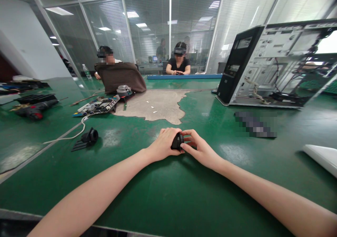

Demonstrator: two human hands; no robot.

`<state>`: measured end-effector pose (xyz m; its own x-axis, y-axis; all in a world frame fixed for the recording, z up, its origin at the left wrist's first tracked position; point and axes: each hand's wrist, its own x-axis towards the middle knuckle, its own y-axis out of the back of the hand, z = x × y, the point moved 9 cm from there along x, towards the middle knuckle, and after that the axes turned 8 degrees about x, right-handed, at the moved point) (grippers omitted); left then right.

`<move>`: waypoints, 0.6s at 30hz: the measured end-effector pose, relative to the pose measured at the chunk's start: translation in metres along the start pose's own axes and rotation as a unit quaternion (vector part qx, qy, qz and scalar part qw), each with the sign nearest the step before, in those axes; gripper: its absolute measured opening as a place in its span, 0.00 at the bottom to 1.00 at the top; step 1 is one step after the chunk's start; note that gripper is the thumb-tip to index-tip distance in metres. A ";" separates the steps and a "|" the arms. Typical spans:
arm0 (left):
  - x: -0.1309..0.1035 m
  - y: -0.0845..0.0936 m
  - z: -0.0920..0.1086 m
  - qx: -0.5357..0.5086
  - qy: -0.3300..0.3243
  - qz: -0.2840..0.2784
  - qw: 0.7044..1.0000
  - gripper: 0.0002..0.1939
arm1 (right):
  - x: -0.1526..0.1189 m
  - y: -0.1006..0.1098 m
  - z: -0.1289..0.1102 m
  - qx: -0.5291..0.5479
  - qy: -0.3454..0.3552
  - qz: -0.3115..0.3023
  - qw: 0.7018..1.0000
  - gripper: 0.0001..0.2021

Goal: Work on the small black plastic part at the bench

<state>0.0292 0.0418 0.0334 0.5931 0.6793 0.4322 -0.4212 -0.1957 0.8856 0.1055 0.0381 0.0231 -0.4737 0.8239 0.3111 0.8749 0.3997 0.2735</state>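
A small black plastic part (176, 142) with a rim on its right side is held just above or on the green table in front of me. My left hand (166, 142) wraps round it from the left, palm over its back. From the right, the curled fingers and thumb of my right hand (195, 144) grip the rim. Both hands cover much of the part. To the left lies another black plastic piece (91, 136) with a round ring and a slatted base, apart from my hands.
A circuit board (101, 105) with a cable and a brown cloth-covered shape (119, 77) lie back left. A power drill (35, 109) is far left. An open computer case (273, 66) stands right, near a blurred dark object (255, 125) and white edge (322, 157). Two people sit opposite.
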 end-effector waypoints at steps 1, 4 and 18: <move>0.000 0.000 0.000 0.000 0.000 0.000 1.000 0.29 | 0.000 0.000 0.000 0.001 -0.005 -0.003 1.000 0.13; 0.000 -0.001 -0.001 0.001 0.000 0.000 1.000 0.30 | -0.002 -0.003 -0.003 0.009 0.000 -0.019 1.000 0.10; 0.001 0.002 0.000 -0.002 0.006 -0.001 1.000 0.28 | 0.003 0.000 0.002 0.035 -0.015 0.003 0.999 0.10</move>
<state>0.0288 0.0419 0.0351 0.5860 0.6874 0.4289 -0.4225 -0.1924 0.8857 0.1049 0.0414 0.0218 -0.4658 0.8379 0.2845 0.8833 0.4208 0.2069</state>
